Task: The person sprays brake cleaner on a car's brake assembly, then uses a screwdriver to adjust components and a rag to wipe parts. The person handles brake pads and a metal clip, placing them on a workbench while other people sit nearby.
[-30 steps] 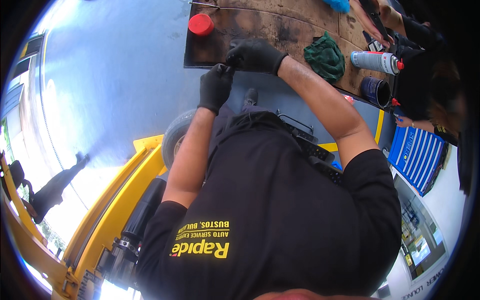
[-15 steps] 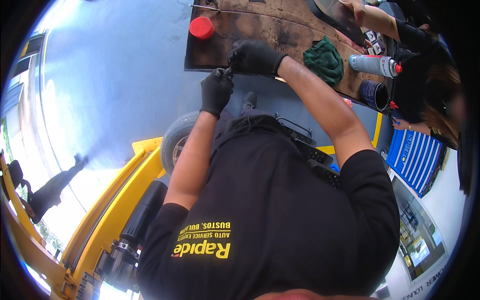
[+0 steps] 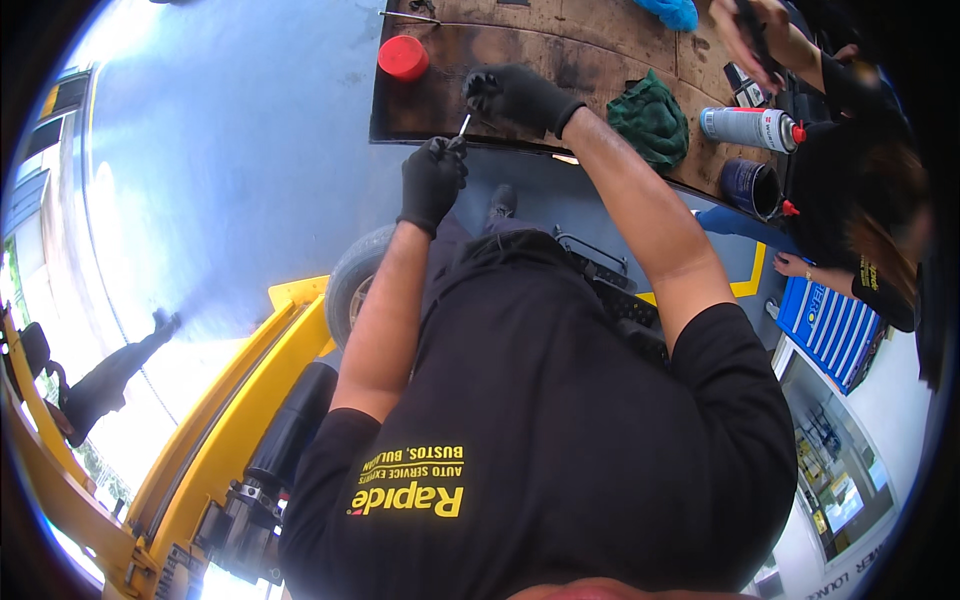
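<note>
Rod (image 3: 466,125) between curled left hand (image 3: 433,182), curled right hand (image 3: 522,98).

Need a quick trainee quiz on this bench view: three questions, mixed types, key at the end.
1. What colour is the crumpled cloth on the bench? A) red B) green C) yellow
2. True or false: the round red object lies between the cloth and the spray can.
3. Fill in: the gloved left hand holds a thin, pale ____ that points toward the right hand.

Key: 1) B; 2) false, it lies left of both; 3) rod.
</note>
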`<action>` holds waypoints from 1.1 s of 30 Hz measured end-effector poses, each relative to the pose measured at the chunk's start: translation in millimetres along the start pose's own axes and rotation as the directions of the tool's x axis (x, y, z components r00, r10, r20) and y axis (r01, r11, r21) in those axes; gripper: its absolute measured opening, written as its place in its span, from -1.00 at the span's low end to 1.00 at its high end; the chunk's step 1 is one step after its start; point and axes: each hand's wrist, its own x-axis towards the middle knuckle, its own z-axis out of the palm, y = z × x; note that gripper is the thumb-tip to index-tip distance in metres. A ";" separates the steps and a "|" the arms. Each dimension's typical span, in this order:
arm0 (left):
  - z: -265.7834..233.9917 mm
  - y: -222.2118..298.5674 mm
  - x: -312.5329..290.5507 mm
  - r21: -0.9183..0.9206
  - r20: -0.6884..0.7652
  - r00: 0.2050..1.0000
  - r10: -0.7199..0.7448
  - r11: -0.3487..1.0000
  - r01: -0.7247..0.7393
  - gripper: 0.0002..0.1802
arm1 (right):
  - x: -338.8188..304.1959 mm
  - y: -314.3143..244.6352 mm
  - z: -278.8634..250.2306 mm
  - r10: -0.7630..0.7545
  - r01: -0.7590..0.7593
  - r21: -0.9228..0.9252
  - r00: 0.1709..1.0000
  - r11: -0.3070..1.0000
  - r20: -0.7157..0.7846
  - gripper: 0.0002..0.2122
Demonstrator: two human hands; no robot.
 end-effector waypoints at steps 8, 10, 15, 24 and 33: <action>1.3 1.9 1.0 0.116 0.000 1.000 0.031 0.993 -0.031 -0.74 | -15.4 -22.1 11.2 -0.068 0.073 -0.240 0.997 0.968 0.028 -0.86; 2.2 2.4 -1.9 0.201 -0.026 0.997 0.071 0.978 -0.064 -0.70 | -11.5 -21.5 11.9 -0.158 0.158 -0.292 0.987 0.943 0.023 -0.86; 2.5 7.1 -2.3 0.307 -0.050 0.992 0.114 0.947 -0.093 -0.63 | -1.5 -17.6 -2.3 -0.042 0.013 -0.390 0.997 0.921 -0.066 -0.87; 2.3 2.4 1.3 0.403 -0.093 0.982 0.161 0.908 -0.111 -0.60 | -3.3 -12.7 1.8 -0.051 0.006 -0.551 0.996 0.835 -0.066 -0.83; 4.7 -11.4 4.4 0.377 -0.130 0.974 0.185 0.918 -0.124 -0.58 | -15.9 -34.4 16.0 -0.204 0.209 -0.350 0.978 0.913 0.052 -0.87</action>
